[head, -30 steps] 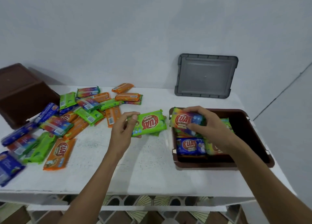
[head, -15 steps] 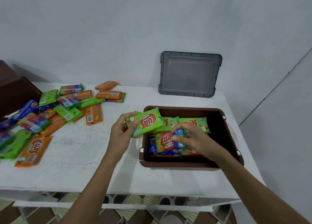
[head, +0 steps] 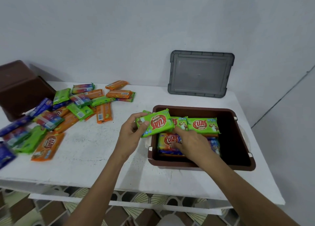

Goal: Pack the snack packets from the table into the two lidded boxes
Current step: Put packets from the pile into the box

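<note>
Since the earlier frame, the green KUAT packet (head: 156, 123) has been carried to the left rim of the brown box (head: 201, 164), and the multicoloured packet (head: 167, 141) laid inside. The right hand (head: 190, 143) rests on it with fingers outstretched. The green packet is gripped by the left hand (head: 132, 133), its long axis pointing towards the right hand. Its glossy wrapper shows the red logo inverted.

Likely home: white table (head: 85, 157), bare wall (head: 119, 30), patterned floor tiles (head: 136, 215).

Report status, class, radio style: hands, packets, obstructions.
Left hand grips green packet over brown box rim. Right hand presses red packet inside box. Loose packets wait on table; nothing blocking.
</note>
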Demonstrator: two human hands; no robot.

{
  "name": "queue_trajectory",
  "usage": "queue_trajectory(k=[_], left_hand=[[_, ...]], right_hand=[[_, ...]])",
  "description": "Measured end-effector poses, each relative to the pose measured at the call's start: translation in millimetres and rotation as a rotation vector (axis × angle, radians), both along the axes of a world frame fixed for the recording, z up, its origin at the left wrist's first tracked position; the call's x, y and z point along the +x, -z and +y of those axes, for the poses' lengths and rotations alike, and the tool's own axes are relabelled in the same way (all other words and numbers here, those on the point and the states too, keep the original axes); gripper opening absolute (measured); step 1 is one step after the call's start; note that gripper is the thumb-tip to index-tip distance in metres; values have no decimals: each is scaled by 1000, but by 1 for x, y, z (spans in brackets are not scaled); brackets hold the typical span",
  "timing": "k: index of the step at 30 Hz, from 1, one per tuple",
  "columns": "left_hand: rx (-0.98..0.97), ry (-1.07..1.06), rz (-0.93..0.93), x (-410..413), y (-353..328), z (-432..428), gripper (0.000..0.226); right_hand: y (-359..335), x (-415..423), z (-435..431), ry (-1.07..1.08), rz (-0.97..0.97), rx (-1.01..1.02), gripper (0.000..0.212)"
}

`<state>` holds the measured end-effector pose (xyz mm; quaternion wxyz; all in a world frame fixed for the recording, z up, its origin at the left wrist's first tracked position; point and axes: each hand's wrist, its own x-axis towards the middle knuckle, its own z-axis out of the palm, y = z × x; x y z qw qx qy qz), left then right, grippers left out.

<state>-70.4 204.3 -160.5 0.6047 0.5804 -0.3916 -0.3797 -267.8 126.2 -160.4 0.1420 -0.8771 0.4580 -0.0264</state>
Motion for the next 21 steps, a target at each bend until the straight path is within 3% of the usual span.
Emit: queue_trajectory(k=[3, 7, 9, 11, 15, 18, 20, 21], left_hand=[[-15, 37, 0, 0, -3, 2, 26], [-13, 44, 34, -1, -11, 2, 38], [-9, 46, 7, -4, -19, -1, 40], [-18, 68, -39, -10, -30, -8, 42], [-18, 140, -43, -30, -48, -27, 38], [-25, 90, -22, -44, -49, -36, 31], [-25, 78, -2, -45, -44, -36, 23], [-21, 77, -86, -42, -40, -34, 19]], right_hand=[[-4, -5, 2, 8, 78, -141, 43], [-23, -16, -5, 79, -237, -204, 17], [-36, -18, -9, 72, -480, -87, 16], [-49, -18, -11, 38, -687, 119, 30], [-65, -20, -9, -54, -890, 534, 45], [-67, -36, -7, -61, -934, 719, 58], [-65, -52, -9, -46, -887, 667, 60], [-62, -61, -10, -33, -871, 639, 57]])
